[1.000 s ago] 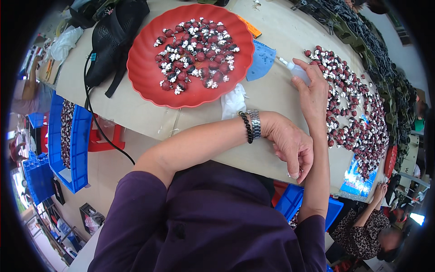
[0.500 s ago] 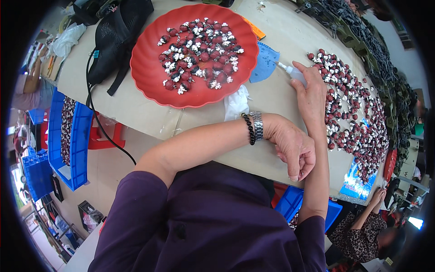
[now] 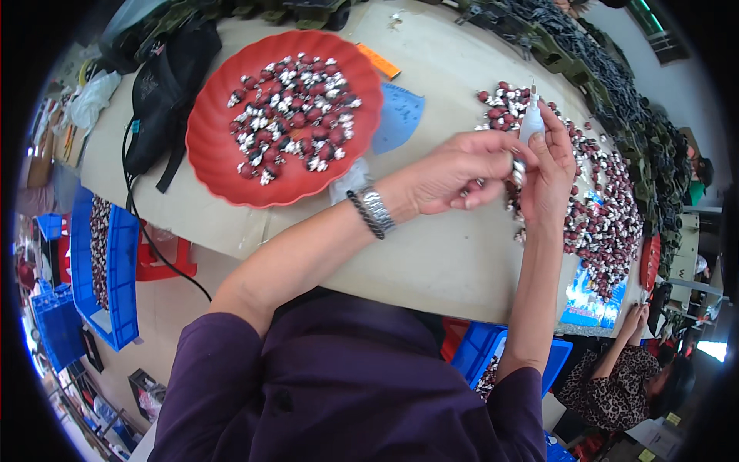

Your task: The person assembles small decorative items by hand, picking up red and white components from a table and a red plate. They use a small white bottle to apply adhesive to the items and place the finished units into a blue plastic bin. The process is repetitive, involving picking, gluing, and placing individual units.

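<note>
My right hand (image 3: 552,173) grips a small white squeeze bottle (image 3: 531,123) with a thin needle tip, held upright over the table. Beside it, my left hand (image 3: 466,173) is closed, its fingertips pinching a small dark-and-white shiny piece (image 3: 518,171) close to my right palm. The piece is partly hidden and blurred. Past my right hand spreads a heap of dark red balls with white tops (image 3: 604,223). To the left, a red scalloped plate (image 3: 208,158) carries many similar red, black and white pieces.
A blue cloth scrap (image 3: 398,119) and an orange box cutter (image 3: 379,61) lie near the plate. A black mesh bag (image 3: 165,100) is at the left. Dark green parts (image 3: 585,85) pile along the far edge. Blue crates (image 3: 123,269) stand left; a co-worker (image 3: 623,385) sits at right.
My left hand has risen from across my right forearm to beside the bottle. My right hand has turned the bottle from slanting left to upright. The view has shifted, with the plate now further left.
</note>
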A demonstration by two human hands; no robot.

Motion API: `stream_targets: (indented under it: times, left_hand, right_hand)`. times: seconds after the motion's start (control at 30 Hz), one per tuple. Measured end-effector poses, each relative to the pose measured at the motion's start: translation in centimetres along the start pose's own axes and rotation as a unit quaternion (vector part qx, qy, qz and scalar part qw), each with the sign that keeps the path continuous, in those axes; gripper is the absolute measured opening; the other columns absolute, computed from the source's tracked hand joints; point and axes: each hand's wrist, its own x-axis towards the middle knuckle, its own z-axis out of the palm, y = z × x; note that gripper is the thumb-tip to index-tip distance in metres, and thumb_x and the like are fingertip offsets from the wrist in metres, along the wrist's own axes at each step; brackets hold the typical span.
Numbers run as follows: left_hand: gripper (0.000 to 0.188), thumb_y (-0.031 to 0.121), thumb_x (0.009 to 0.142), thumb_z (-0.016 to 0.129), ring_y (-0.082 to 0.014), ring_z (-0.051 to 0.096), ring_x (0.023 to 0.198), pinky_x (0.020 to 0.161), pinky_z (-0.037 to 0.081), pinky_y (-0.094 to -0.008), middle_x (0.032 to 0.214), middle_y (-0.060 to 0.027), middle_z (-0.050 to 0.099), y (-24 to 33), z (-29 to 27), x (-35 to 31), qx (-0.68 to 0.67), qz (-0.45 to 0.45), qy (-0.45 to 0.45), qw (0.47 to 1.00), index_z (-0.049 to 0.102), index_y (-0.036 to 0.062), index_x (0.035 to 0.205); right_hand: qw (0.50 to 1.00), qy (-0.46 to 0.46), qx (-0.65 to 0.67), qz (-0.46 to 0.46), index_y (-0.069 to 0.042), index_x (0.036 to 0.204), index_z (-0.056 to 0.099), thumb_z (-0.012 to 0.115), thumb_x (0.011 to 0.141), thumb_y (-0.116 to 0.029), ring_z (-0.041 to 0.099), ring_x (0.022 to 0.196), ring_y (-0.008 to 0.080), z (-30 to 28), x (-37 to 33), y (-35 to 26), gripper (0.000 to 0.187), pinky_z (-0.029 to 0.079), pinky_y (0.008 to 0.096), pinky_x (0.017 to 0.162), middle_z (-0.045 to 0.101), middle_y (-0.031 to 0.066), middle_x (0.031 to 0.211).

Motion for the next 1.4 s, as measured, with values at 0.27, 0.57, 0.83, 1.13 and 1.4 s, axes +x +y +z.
stream_targets:
  times: [0.27, 0.57, 0.83, 1.13, 1.4]
  left_hand:
    - [0.032, 0.022, 0.096, 0.054, 0.0003, 0.038, 0.056, 0.046, 0.028, -0.0163, 0.092, 0.0046, 0.059, 0.6, -0.8, 0.5, 0.044, 0.077, 0.151, 0.985, 0.055, 0.0058, 0.123]
    - [0.036, 0.031, 0.096, 0.056, -0.0006, 0.035, 0.046, 0.039, 0.022, -0.0181, 0.068, 0.0084, 0.046, 0.7, -0.4, 0.5, 0.103, 0.051, 0.199, 0.973, 0.055, 0.0051, 0.122]
    - [0.031, 0.026, 0.098, 0.052, -0.0018, 0.04, 0.046, 0.039, 0.025, -0.0177, 0.062, 0.0049, 0.047, 0.4, -0.7, 0.7, 0.101, 0.021, 0.201, 0.974, 0.056, 0.0058, 0.12]
    - [0.033, 0.027, 0.096, 0.055, -0.0012, 0.036, 0.046, 0.039, 0.024, -0.0172, 0.075, 0.005, 0.053, 0.3, -0.8, 0.8, 0.095, 0.007, 0.201, 0.975, 0.056, 0.0043, 0.121]
    - [0.033, 0.026, 0.097, 0.054, -0.0009, 0.036, 0.046, 0.039, 0.024, -0.0174, 0.082, 0.0039, 0.056, 0.3, -0.7, 0.8, 0.082, 0.004, 0.204, 0.975, 0.057, 0.0034, 0.12]
  right_hand:
    - [0.99, -0.032, 0.132, -0.027, -0.004, 0.108, 0.051, 0.067, 0.085, -0.006, 0.061, 0.076, 0.0178, -3.4, -0.6, 0.8, 0.027, 0.045, 0.0253, 0.058, 0.062, 0.0125, 0.104]
    - [0.99, 0.021, 0.136, -0.043, -0.004, 0.105, 0.054, 0.064, 0.091, -0.02, 0.055, 0.06, 0.0129, -3.5, -1.8, 1.7, 0.024, 0.038, 0.0205, 0.043, 0.063, 0.014, 0.101]
    - [0.993, 0.029, 0.109, -0.046, -0.005, 0.102, 0.053, 0.063, 0.09, -0.013, 0.055, 0.059, 0.0117, -3.4, -2.0, 2.2, 0.017, 0.037, 0.0194, 0.042, 0.063, 0.0142, 0.098]
    - [0.993, 0.031, 0.106, -0.035, -0.004, 0.101, 0.054, 0.063, 0.09, -0.011, 0.055, 0.059, 0.0112, -3.5, -1.8, 2.9, 0.016, 0.037, 0.0194, 0.043, 0.064, 0.0137, 0.095]
    - [0.993, 0.03, 0.106, -0.032, -0.004, 0.101, 0.054, 0.062, 0.09, -0.01, 0.055, 0.059, 0.0113, -3.4, -1.9, 2.9, 0.016, 0.037, 0.0195, 0.043, 0.065, 0.0139, 0.093]
